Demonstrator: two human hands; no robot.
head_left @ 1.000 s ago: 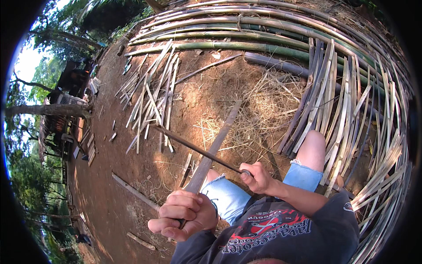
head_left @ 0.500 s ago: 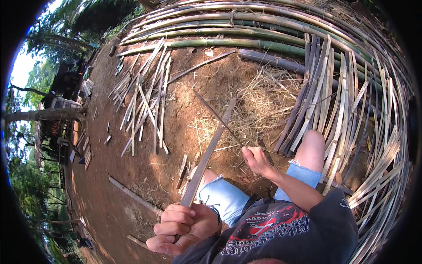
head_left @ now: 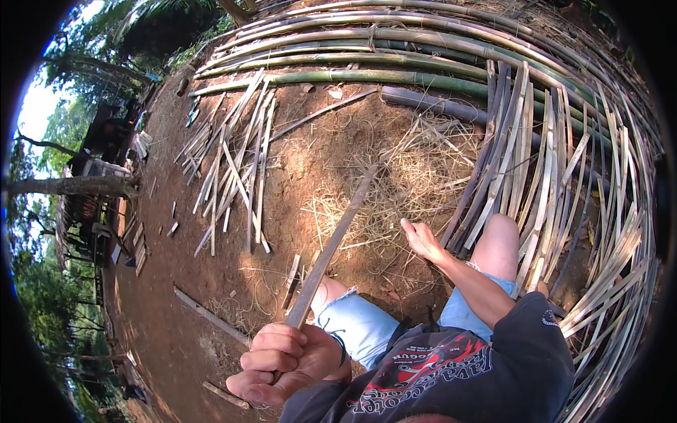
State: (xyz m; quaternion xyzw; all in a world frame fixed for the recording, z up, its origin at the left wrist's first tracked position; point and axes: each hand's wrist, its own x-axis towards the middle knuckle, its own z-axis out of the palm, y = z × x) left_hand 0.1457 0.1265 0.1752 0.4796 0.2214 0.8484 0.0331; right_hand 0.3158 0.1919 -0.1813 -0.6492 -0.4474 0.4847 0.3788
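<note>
Left hand (head_left: 285,363) closes around the near end of a bamboo strip (head_left: 331,254); strip slants out past the left knee (head_left: 326,292), tip over shavings (head_left: 437,169). End grip probably leaves its length exposed. Right hand (head_left: 423,241) is curled, apart from strip; can't tell what it grips. Split strips (head_left: 525,155) lie side by side, likely for order.

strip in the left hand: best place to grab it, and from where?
Probably mid-length on the strip, from the left: it's long and narrow, the left hand wraps its near end, and the right hand is on the other side.
</note>
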